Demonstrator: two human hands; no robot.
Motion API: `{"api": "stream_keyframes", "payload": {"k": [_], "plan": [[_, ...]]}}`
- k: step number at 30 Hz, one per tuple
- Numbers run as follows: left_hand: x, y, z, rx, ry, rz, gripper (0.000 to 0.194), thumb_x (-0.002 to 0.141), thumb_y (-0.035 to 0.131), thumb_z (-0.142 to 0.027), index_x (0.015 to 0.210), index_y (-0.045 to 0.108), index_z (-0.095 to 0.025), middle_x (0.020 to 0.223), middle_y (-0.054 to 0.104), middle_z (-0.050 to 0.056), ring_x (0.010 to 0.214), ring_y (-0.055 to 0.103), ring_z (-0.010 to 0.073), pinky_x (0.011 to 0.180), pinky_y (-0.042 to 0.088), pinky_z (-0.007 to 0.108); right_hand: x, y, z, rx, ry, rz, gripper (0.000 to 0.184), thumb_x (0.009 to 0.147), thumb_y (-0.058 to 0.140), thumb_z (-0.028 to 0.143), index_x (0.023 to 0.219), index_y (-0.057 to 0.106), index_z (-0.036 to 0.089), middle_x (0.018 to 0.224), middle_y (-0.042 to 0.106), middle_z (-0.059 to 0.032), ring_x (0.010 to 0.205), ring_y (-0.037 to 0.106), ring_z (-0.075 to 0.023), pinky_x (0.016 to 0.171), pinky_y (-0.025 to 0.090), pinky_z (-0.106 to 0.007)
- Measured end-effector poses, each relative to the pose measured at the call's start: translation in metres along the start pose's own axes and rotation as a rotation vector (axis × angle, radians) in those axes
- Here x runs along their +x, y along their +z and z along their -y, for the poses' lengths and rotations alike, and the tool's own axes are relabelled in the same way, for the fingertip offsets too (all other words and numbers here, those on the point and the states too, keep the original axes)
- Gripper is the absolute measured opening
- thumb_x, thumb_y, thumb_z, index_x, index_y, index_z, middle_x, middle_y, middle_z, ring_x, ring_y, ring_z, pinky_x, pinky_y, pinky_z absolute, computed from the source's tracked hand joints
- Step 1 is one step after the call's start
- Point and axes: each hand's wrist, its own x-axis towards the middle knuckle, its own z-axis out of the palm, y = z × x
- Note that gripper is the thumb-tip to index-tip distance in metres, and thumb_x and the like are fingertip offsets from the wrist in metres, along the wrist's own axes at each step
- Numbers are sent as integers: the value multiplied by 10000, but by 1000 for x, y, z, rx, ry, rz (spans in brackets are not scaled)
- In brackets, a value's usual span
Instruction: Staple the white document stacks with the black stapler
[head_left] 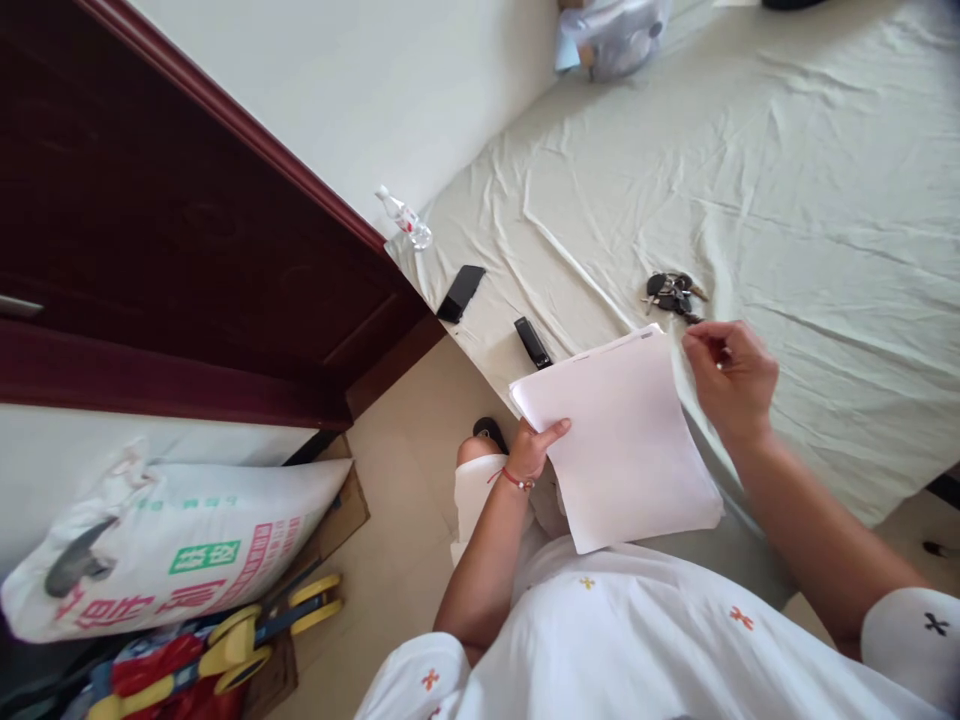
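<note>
Grip of the left hand pinches a paper stack, thumb over its white, nearly blank top page, before a white shirt; the right hand curls, contents unclear, beside keys on wrinkled cloth.

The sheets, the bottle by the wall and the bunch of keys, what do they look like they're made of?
Sheets: matte white paper, judging by the thin layered edges and soft bend.
Bottle: probably clear, glossy plastic, since it is see-through with highlights; glass can't be ruled out.
Keys: silvery metal by their glints, with black parts that may be plastic.
</note>
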Motion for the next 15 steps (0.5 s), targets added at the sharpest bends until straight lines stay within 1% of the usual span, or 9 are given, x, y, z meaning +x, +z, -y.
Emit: {"api": "stream_keyframes", "payload": {"k": [2,4,6,7,8,9,10,13,15], "plan": [[0,4,0,-31,-20,13,626,561,1005,-446,1079,801,-160,1117,820,105,1019,747,273,1041,553,457,8,1,20,-65,-190,29,141,1007,631,322,1032,764,282,924,687,-82,792,592,-238,792,501,-432],[-1,8,-1,-66,-36,23,642,561,1002,-481,1076,803,-153,1119,818,122,1031,754,298,1064,545,500,17,6,38,-140,-372,143,222,1021,593,317,1168,758,290,1076,723,-111,981,644,-295,933,507,-484],[-2,11,-2,-105,-37,24,663,561,997,-519,1076,806,-149,1119,815,136,1055,757,322,1082,538,528,23,15,52,-247,-510,354,330,1020,578,308,1322,710,287,1236,726,-122,1190,624,-341,1078,453,-546],[-2,13,-3,-123,-39,26,664,565,991,-539,1068,808,-146,1110,816,141,1064,758,336,1082,539,539,25,20,56,-304,-558,473,369,1024,565,302,1373,684,285,1266,730,-119,1257,603,-351,1132,411,-575],[-3,13,-3,-139,-46,28,663,568,984,-563,1049,810,-143,1087,818,145,1067,760,351,1073,546,547,26,24,60,-355,-593,583,385,1032,545,296,1397,668,284,1251,745,-114,1292,590,-353,1169,371,-601],[-4,14,-3,-154,-55,27,664,568,976,-589,1027,811,-140,1051,820,146,1064,762,365,1059,555,554,27,28,62,-396,-621,659,381,1042,523,289,1394,667,281,1207,766,-108,1301,590,-352,1190,338,-623],[-4,14,-2,-167,-65,21,667,563,969,-614,1002,811,-138,1003,822,144,1055,765,375,1042,566,557,27,32,64,-426,-642,704,372,1050,502,281,1381,672,278,1166,781,-104,1302,592,-350,1204,310,-640],[-5,14,1,-218,-87,-23,687,527,959,-670,943,805,-145,872,815,118,1027,773,376,1019,586,546,28,39,65,-473,-676,718,339,1058,480,263,1317,699,257,1150,793,-111,1305,594,-353,1215,268,-656],[-4,14,2,-242,-81,-44,684,522,951,-690,914,799,-149,855,812,109,1021,775,363,1025,588,531,28,44,64,-490,-690,760,303,1059,473,251,1215,732,235,1106,796,-117,1249,623,-345,1198,299,-626]]}}
